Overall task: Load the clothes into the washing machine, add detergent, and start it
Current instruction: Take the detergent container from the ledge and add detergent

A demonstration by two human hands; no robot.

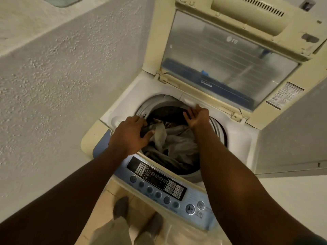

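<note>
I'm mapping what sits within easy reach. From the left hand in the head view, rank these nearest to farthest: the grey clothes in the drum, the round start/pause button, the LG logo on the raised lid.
1. Grey clothes in the drum: touching the left hand.
2. Round start/pause button: on the blue control panel, nearer the person.
3. LG logo: on the raised clear lid, far side.

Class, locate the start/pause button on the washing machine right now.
In the head view, the start/pause button sits at the right end of the blue control panel, beside the power button and under the right forearm.
</note>
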